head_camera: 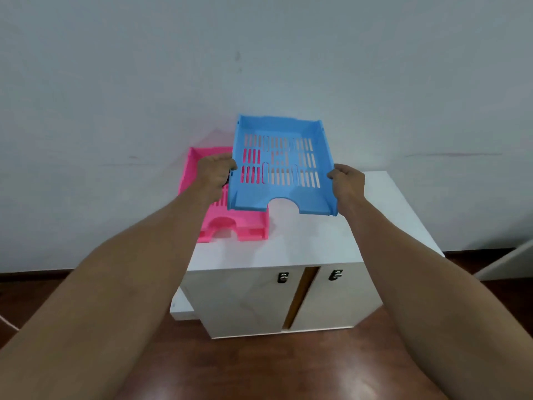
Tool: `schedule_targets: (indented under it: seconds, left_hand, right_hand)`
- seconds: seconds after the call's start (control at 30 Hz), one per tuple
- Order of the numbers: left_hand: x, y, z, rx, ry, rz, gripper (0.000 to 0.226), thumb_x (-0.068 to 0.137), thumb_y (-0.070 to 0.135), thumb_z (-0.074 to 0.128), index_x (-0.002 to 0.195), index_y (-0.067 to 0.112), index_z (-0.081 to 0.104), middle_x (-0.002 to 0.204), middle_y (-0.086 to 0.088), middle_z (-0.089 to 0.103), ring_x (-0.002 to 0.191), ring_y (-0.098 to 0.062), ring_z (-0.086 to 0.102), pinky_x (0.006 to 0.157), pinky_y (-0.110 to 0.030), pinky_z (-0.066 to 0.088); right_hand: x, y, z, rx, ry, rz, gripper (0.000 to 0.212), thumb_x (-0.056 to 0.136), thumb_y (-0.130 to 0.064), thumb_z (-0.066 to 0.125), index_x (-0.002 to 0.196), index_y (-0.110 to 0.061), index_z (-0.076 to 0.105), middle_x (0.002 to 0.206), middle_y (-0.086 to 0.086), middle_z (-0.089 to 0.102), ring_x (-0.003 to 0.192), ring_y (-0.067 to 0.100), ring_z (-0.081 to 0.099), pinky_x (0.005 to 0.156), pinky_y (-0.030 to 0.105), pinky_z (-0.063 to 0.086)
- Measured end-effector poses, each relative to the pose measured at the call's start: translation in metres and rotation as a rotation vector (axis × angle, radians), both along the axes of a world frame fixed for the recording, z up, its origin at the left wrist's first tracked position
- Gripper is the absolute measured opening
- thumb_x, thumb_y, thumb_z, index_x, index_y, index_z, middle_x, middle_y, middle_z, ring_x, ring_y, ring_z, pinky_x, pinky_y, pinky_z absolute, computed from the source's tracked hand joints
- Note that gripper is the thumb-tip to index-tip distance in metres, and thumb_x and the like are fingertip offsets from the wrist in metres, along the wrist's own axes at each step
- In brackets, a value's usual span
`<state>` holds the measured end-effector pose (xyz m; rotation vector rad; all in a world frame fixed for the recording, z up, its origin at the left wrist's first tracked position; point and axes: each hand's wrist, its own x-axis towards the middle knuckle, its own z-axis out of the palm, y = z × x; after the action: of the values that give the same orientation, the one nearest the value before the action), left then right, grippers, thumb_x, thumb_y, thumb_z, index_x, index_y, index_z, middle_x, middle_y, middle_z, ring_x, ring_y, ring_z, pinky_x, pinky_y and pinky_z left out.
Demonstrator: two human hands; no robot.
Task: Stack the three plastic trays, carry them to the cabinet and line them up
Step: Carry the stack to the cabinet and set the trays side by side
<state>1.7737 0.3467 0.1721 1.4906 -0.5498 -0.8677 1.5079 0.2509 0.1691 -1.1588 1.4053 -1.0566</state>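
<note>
A blue slotted plastic tray [281,131] hangs in the air above the white cabinet top [317,238], tilted toward me. My left hand [215,171] grips its left side wall and my right hand [347,181] grips its right side wall. Pink trays [248,226] lie on the left part of the cabinet top, partly under the blue tray and my left hand. They look like two nested pink trays, but I cannot tell for sure.
The cabinet stands against a pale wall [259,53]. It has two front doors with dark metal handles [283,277], and the doors are slightly ajar. Dark wooden floor [259,368] lies in front. A white board [507,264] leans at the right edge.
</note>
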Motion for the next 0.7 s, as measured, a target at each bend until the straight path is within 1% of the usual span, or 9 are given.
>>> schedule_targets:
  seconds: [0.07,0.13,0.23,0.33,0.43,0.5,0.57,0.63,0.7]
  left_hand:
    - [-0.023,-0.006,-0.003,0.002,0.001,0.008,0.031,0.083,-0.014,0.059,0.109,-0.004,0.073,0.078,-0.009,0.077,0.063,-0.02,0.071,0.069,-0.035,0.063]
    - [-0.051,-0.01,-0.006,0.001,0.004,0.033,0.035,0.084,-0.014,0.058,0.116,-0.006,0.071,0.091,-0.018,0.075,0.069,-0.023,0.069,0.073,-0.036,0.062]
    - [-0.095,-0.013,-0.011,0.021,0.002,0.093,0.035,0.085,-0.016,0.056,0.116,-0.007,0.07,0.084,-0.012,0.072,0.067,-0.02,0.066,0.07,-0.032,0.06]
    - [-0.133,-0.012,-0.022,0.048,0.006,0.145,0.037,0.086,-0.015,0.059,0.12,-0.006,0.069,0.086,-0.011,0.071,0.077,-0.024,0.066,0.08,-0.04,0.059]
    - [-0.162,-0.006,-0.036,0.082,-0.014,0.172,0.041,0.088,-0.014,0.06,0.128,-0.006,0.064,0.109,-0.015,0.069,0.093,-0.027,0.066,0.091,-0.04,0.058]
    - [-0.173,-0.002,-0.049,0.113,-0.029,0.185,0.042,0.089,-0.013,0.061,0.131,-0.007,0.061,0.119,-0.017,0.066,0.101,-0.029,0.065,0.096,-0.039,0.055]
    - [-0.179,0.001,-0.064,0.152,-0.041,0.213,0.044,0.088,-0.011,0.063,0.132,-0.006,0.061,0.129,-0.021,0.065,0.114,-0.033,0.065,0.103,-0.044,0.053]
    - [-0.182,0.003,-0.08,0.195,-0.053,0.232,0.046,0.088,-0.01,0.064,0.133,-0.004,0.062,0.133,-0.022,0.064,0.119,-0.034,0.064,0.104,-0.045,0.053]
    - [-0.186,0.005,-0.09,0.214,-0.054,0.239,0.045,0.089,-0.01,0.063,0.134,-0.003,0.062,0.131,-0.02,0.066,0.113,-0.03,0.066,0.098,-0.038,0.056]
  right_hand:
    - [-0.025,-0.007,0.0,-0.004,0.013,0.002,0.027,0.088,0.002,0.056,0.111,0.016,0.062,0.089,0.008,0.055,0.082,0.021,0.049,0.073,0.035,0.044]
    - [-0.052,-0.014,-0.002,-0.005,0.016,0.016,0.026,0.09,0.002,0.056,0.111,0.013,0.065,0.088,0.007,0.058,0.082,0.022,0.051,0.074,0.035,0.046]
    - [-0.087,-0.026,-0.006,-0.006,0.02,0.062,0.022,0.091,0.001,0.055,0.108,0.008,0.068,0.081,0.001,0.059,0.081,0.024,0.055,0.075,0.035,0.049]
    - [-0.118,-0.035,-0.016,-0.006,0.047,0.102,0.017,0.093,0.0,0.055,0.096,-0.007,0.07,0.077,-0.004,0.061,0.074,0.02,0.057,0.072,0.033,0.051]
    - [-0.141,-0.036,-0.033,0.003,0.06,0.133,0.017,0.094,0.0,0.054,0.095,-0.011,0.067,0.081,-0.006,0.063,0.069,0.014,0.059,0.067,0.028,0.052]
    - [-0.15,-0.036,-0.047,0.022,0.063,0.153,0.019,0.093,0.0,0.053,0.097,-0.012,0.068,0.084,-0.005,0.065,0.07,0.013,0.06,0.069,0.029,0.053]
    - [-0.157,-0.034,-0.06,0.04,0.067,0.167,0.021,0.093,0.0,0.053,0.099,-0.012,0.068,0.088,-0.003,0.067,0.074,0.015,0.062,0.07,0.029,0.053]
    - [-0.161,-0.033,-0.072,0.054,0.07,0.175,0.021,0.093,0.0,0.053,0.101,-0.012,0.069,0.092,0.0,0.068,0.076,0.017,0.062,0.072,0.03,0.054]
    - [-0.164,-0.03,-0.084,0.059,0.063,0.176,0.022,0.093,0.001,0.053,0.101,-0.012,0.069,0.092,0.0,0.068,0.076,0.017,0.063,0.071,0.028,0.053]
